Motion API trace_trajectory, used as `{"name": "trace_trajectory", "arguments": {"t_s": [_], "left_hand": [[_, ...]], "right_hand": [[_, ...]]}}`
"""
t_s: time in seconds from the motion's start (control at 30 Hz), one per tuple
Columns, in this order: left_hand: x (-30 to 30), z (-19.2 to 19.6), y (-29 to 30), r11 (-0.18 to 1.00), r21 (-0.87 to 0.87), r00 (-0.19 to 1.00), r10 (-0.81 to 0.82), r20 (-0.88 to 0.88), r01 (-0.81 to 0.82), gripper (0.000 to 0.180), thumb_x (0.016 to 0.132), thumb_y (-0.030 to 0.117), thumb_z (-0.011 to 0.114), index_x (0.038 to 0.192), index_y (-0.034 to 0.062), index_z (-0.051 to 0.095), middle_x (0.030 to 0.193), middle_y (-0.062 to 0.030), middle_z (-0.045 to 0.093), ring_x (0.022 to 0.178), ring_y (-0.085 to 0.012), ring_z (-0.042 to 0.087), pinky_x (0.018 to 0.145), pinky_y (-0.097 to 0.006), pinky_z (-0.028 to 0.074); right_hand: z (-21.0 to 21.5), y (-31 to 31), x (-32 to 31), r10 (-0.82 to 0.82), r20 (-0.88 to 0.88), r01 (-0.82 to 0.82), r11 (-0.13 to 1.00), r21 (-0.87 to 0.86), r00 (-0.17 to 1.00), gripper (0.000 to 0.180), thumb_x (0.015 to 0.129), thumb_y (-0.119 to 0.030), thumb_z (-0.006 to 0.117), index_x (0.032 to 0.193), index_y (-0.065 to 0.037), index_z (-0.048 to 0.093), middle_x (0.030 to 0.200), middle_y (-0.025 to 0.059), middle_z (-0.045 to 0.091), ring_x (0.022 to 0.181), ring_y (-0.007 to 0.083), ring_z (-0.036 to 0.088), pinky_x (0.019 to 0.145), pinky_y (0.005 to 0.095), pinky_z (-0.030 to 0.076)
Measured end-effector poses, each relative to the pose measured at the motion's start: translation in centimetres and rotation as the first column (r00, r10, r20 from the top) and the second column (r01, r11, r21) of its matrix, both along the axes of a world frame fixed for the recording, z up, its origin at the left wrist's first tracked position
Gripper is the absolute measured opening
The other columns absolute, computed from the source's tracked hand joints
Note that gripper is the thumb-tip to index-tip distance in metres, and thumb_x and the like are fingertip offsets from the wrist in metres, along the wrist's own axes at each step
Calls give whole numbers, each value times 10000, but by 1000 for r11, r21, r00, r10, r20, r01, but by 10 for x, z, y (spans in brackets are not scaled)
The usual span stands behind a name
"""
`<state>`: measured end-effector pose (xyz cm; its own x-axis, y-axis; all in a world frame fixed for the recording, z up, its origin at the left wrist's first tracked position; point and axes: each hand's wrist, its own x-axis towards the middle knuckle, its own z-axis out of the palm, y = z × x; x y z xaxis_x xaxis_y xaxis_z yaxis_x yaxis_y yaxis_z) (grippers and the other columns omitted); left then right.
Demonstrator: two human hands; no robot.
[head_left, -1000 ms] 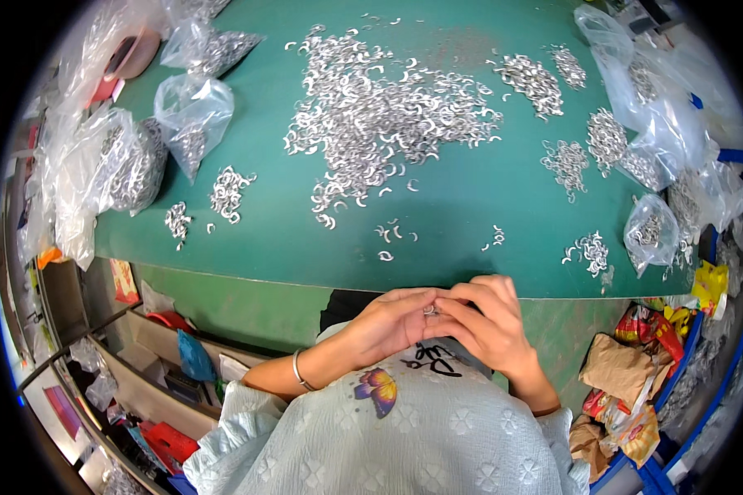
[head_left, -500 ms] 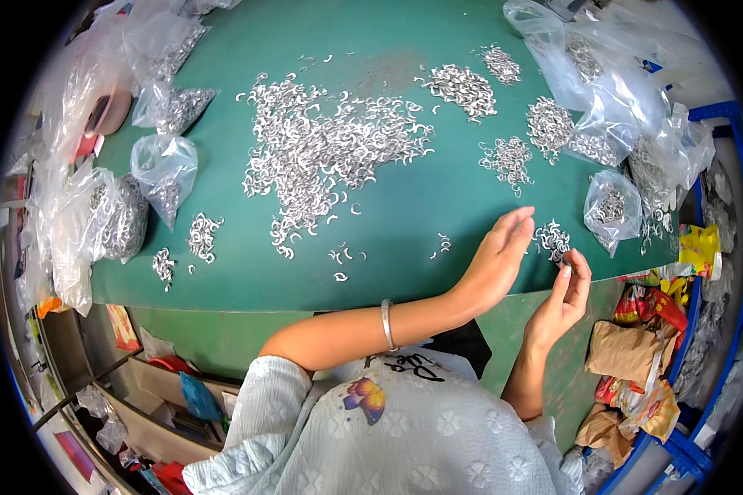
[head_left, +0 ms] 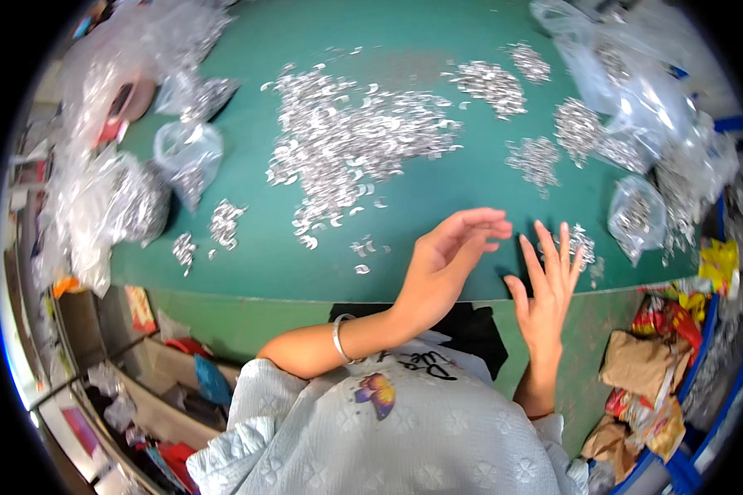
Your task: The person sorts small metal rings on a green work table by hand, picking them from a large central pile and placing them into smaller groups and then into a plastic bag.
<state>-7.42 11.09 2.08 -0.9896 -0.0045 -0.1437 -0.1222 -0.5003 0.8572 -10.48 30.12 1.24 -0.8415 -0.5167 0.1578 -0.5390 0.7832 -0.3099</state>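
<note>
My left hand [head_left: 456, 254], with a silver bangle on its wrist, hovers at the table's near side. Its fingers stretch to the right, slightly bent, and nothing shows in them. My right hand [head_left: 546, 285] has its fingers spread beside a small pile of crescent-shaped silvery metal pieces [head_left: 583, 246], partly covering it. Beyond both hands spreads a large heap of the same pieces [head_left: 330, 144]. A few loose pieces [head_left: 363, 247] lie left of my left hand.
Smaller piles [head_left: 534, 161] sit on the green table [head_left: 437, 25] at the right, and another [head_left: 225, 223] at the left. Clear plastic bags of pieces [head_left: 188, 161] line both sides. A brown paper bag [head_left: 644, 363] and coloured packets are below the right edge.
My left hand has drawn back to the left, covering the spot where a few pieces lay. My right hand's fingers have gone from bent to spread. The view has shifted slightly.
</note>
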Motion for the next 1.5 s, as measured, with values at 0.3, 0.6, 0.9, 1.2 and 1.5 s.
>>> {"name": "trace_trajectory", "arguments": {"t_s": [0.3,0.6,0.9,1.2,1.5], "left_hand": [[75,-10,-71,221,-948,954,241,-175,-230,405,762,0,720,1152,53,624,1104,-95,540,991,-264,500,861,-351,390],[88,-22,-85,151,-970,963,222,-153,-189,366,745,90,773,1081,74,627,1064,-68,526,978,-256,485,839,-378,333],[88,-31,-85,121,-965,950,240,-199,-233,375,728,99,789,1065,86,623,1034,-60,531,954,-246,496,842,-373,323],[89,-28,-87,166,-955,946,257,-198,-246,267,741,81,769,978,106,647,985,-48,533,909,-237,495,824,-375,320],[91,-30,-90,193,-936,936,257,-240,-293,207,736,49,762,909,93,657,973,-44,558,900,-232,516,820,-370,334]], "right_hand": [[-6,-16,4,165,64,-152,973,-171,984,484,871,-303,639,1241,6,598,1363,143,539,1367,384,388,1130,574,188],[0,-102,21,465,247,-456,885,-96,850,620,761,-270,738,1295,-20,549,1455,80,440,1413,343,304,1091,641,200],[3,-112,24,473,266,-500,865,38,840,684,729,-292,756,1329,-53,530,1454,46,431,1429,326,272,1093,665,160],[5,-125,20,476,293,-492,870,-22,829,672,757,-277,736,1361,-87,509,1486,52,388,1439,340,231,1090,682,140],[0,-110,16,397,198,-409,912,26,896,595,790,-278,711,1335,-105,548,1489,76,384,1435,353,248,1090,666,145]]}}
